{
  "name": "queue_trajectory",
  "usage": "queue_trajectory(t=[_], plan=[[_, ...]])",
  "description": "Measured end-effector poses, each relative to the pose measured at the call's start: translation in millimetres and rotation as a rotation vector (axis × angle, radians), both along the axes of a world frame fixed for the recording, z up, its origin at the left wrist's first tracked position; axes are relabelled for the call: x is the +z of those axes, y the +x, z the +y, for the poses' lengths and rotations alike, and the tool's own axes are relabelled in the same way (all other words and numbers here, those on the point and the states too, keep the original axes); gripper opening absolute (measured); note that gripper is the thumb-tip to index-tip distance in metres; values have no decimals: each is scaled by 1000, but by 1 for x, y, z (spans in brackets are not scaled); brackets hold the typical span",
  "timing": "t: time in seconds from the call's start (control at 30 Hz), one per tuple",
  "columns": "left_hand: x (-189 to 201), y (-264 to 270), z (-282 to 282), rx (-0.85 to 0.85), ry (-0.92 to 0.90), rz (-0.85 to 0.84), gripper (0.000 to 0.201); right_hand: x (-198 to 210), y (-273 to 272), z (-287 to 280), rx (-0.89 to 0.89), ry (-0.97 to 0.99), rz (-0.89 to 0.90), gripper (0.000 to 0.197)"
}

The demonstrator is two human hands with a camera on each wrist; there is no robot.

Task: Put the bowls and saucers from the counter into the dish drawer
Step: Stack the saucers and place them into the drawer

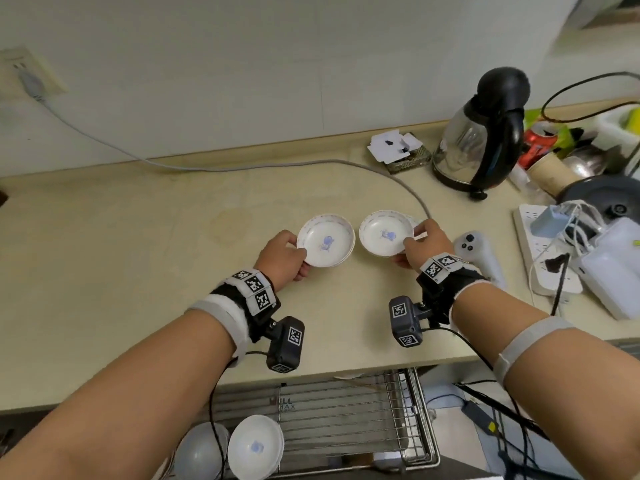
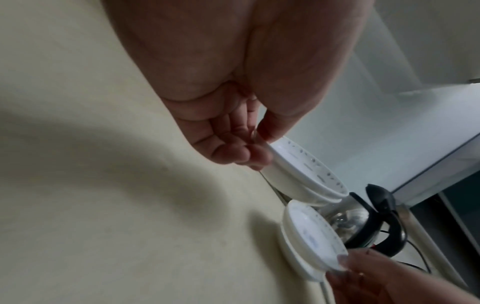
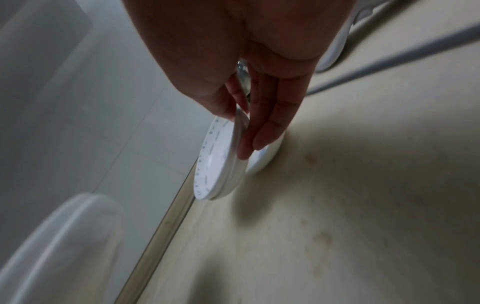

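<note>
Saucers come off level: left hand (image 1: 282, 256) pinches the left white blue-motif saucer stack (image 1: 326, 240), right hand (image 1: 423, 244) the right stack (image 1: 385, 237); lower both into the wire dish drawer (image 1: 346, 417).

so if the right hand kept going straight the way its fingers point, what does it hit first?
Past the saucers that the right hand pinches, the line runs toward the left-hand saucers, so probably those first. The wrist views show a gap between the stacks; depth is uncertain.

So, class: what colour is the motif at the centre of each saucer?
Blue on white saucer; the head view shows it best.
</note>
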State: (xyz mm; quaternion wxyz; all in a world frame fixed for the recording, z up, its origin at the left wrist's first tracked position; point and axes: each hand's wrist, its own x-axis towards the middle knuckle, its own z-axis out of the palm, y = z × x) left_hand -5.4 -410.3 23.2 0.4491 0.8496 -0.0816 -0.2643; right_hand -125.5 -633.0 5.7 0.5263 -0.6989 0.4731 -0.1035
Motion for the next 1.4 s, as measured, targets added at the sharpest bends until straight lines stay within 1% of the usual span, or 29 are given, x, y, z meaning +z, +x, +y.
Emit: queue_trajectory(t=[0.1,0.27,0.47,0.53,0.63,0.7,0.77,0.9,0.93,1.0,1.07,1.1,1.17,1.23,1.3,1.33,1.4], plan=[[6,10,-53,-48,-36,-16,14,-3,-3,-25,-19,9,13,12],[-5,13,-117,-102,-15,-42,18,-9,-2,-41,-31,59,-1,14],[-23,9,-149,-115,20,-31,20,-26,5,-50,-35,61,4,5],[-30,7,-155,-109,30,-32,20,-27,6,-50,-41,49,21,5],[-38,4,-163,-91,33,-26,17,-29,4,-49,-45,-3,71,12],[-42,2,-167,-80,39,-23,20,-32,2,-48,-62,-8,63,19],[-44,-1,-169,-85,56,-35,25,-33,0,-48,-60,15,35,25],[-46,-5,-172,-149,129,-108,33,-33,0,-50,-48,97,-27,38],[-46,-6,-172,-161,150,-123,35,-31,0,-51,-48,127,-32,37],[-48,-8,-174,-170,169,-122,37,-29,3,-52,-31,198,-28,27],[-48,-11,-176,-134,124,-51,37,-31,5,-55,9,213,7,20],[-49,-12,-176,-107,94,-14,38,-36,7,-59,34,187,31,21],[-49,-14,-173,-92,51,14,43,-63,10,-74,59,154,68,24],[-47,-16,-164,-100,11,21,46,-71,9,-75,69,181,89,21],[-43,-21,-148,-100,-47,24,49,-60,6,-63,79,219,79,20],[-40,-24,-137,-85,-69,23,50,-60,6,-58,102,213,78,18],[-33,-31,-111,-26,-101,14,51,-44,7,-40,179,187,69,17]])
